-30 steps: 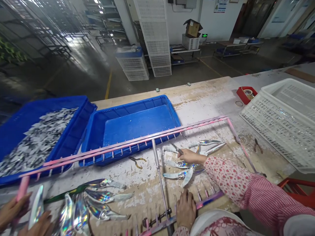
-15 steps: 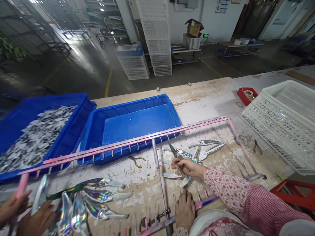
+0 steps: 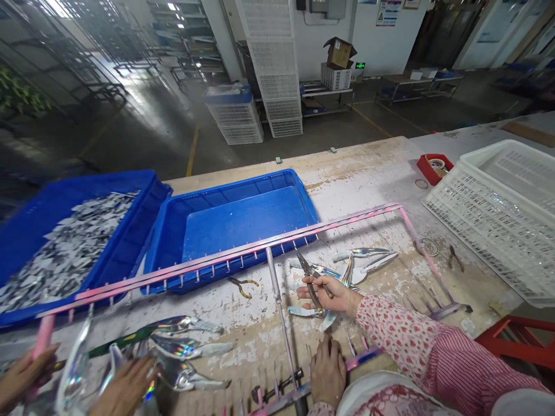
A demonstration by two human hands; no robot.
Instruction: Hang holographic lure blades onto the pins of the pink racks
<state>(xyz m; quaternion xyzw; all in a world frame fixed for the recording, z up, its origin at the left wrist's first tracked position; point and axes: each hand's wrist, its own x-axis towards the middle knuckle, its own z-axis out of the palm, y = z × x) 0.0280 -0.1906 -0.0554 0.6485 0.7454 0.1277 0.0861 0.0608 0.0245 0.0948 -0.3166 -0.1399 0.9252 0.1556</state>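
My right hand [image 3: 337, 296] is closed around a pair of dark pliers [image 3: 309, 276], jaws pointing up and away. It hovers over a small heap of shiny holographic fish-shaped pieces [image 3: 365, 254] on the worn table. My left hand [image 3: 327, 370] lies with its fingers pressed together on the near bar of a pink metal rack [image 3: 243, 251] with small hooks. The rack's grey centre rod [image 3: 277, 300] runs between my hands.
Two blue trays stand at the back: one bare [image 3: 243, 219], one with silver scraps [image 3: 65, 242]. A white crate [image 3: 507, 214] and a red box [image 3: 433, 167] are right. Spare pliers [image 3: 243, 284] lie under the rack. A co-worker's hands [image 3: 125, 387] handle more shiny pieces [image 3: 186, 346] bottom left.
My right hand has lifted the pliers off the shiny pieces and drawn back a little. The co-worker's hand has slid right over their pile. My left hand stays put.
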